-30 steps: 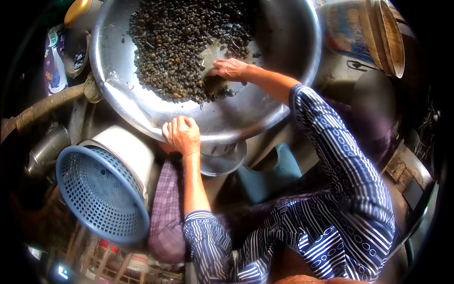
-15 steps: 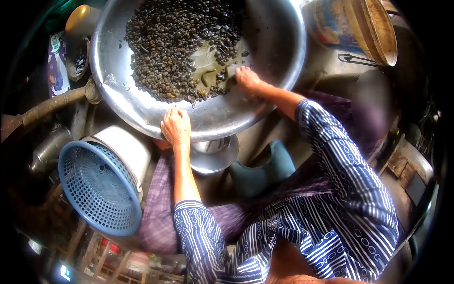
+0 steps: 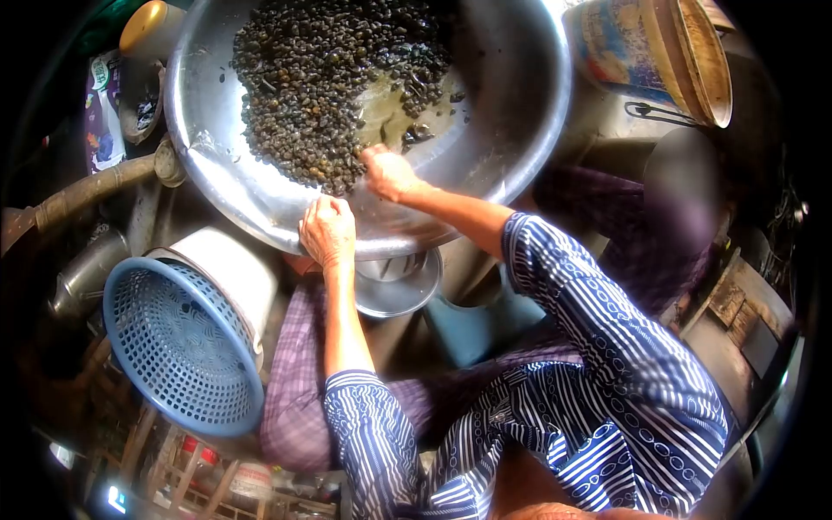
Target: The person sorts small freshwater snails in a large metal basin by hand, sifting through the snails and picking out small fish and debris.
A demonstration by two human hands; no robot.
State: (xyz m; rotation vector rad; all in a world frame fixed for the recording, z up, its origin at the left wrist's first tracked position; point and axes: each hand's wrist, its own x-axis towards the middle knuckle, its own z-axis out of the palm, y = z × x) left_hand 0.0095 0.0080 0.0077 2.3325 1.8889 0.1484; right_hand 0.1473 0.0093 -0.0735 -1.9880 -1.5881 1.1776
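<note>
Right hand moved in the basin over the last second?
Yes. The right hand has come back toward the basin's near rim, close to the left hand gripping that rim, at the near edge of the snails.

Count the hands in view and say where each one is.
2. The left hand grips the near rim of the metal basin. The right hand is inside the basin, at the near edge of the dark snails. No other hands show.
</note>
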